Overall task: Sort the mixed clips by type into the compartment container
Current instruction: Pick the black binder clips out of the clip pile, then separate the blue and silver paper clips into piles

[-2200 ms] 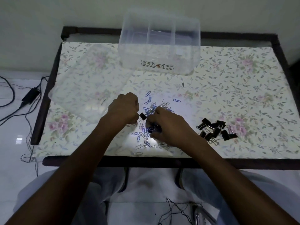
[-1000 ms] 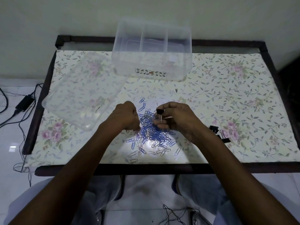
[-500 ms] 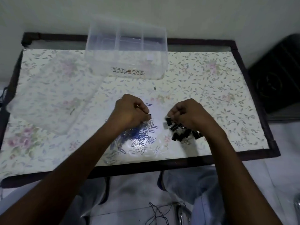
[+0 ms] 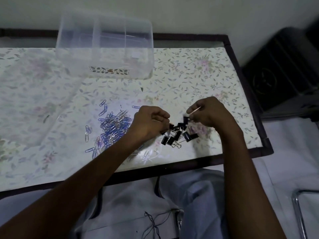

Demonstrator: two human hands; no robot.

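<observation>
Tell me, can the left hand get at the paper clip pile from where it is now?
Probably yes. The left hand hovers over the binder clips, right beside the paper clip pile, which lies open on the table just to its left with nothing between them. The fingers look curled, maybe already pinching something.

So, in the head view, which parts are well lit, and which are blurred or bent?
Head view: dim overall, with a bright patch on the table around the paper clips; the binder clips and the container are motion-blurred; the table's far edge bows from the wide lens.
</observation>
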